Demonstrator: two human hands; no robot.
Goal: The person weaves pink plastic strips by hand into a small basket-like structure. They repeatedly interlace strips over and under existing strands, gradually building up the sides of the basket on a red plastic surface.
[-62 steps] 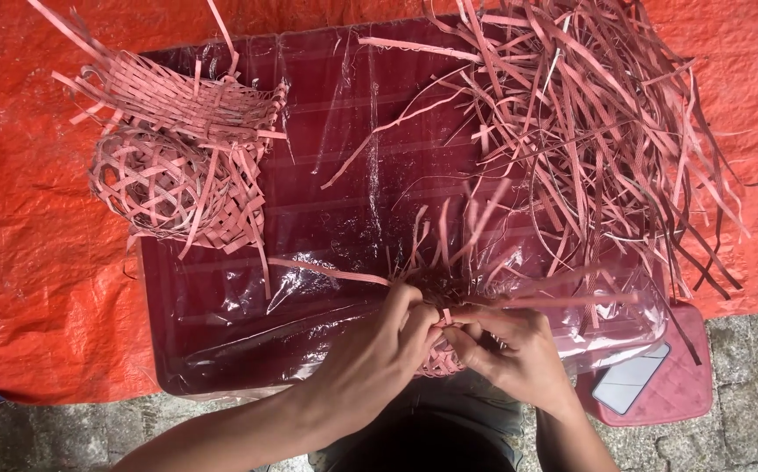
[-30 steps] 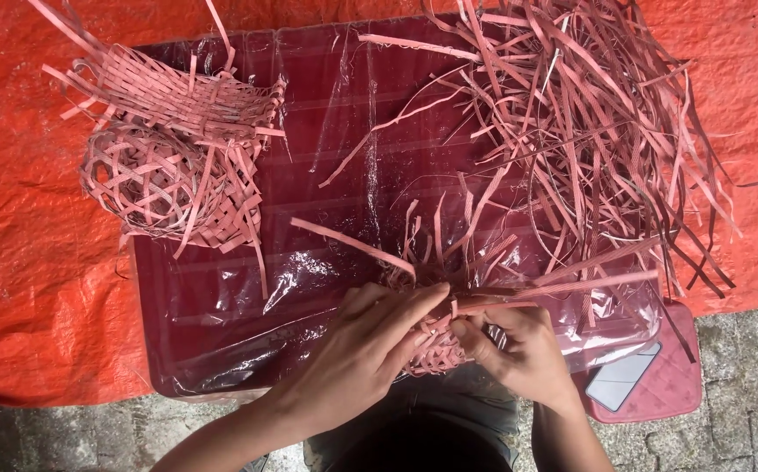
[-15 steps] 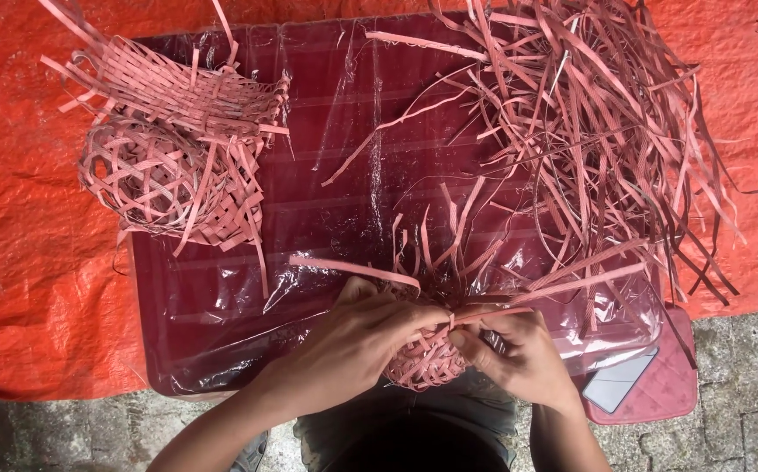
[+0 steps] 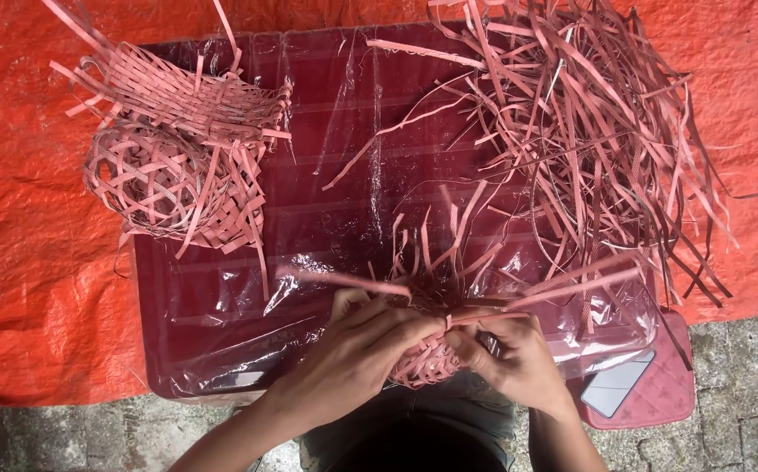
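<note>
Hands [image 4: 361,350] shifted lower, half-woven pink basket [image 4: 427,363], loose strips

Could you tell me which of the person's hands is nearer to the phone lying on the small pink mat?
The right hand is nearer, just left of the phone; the left hand is farther left, beyond the woven piece.

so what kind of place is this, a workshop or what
Probably an outdoor, ground-level weaving spot: an orange tarp spread over stone paving, a heap of loose pink strips, and half-woven baskets on a plastic-covered maroon mat.
</note>
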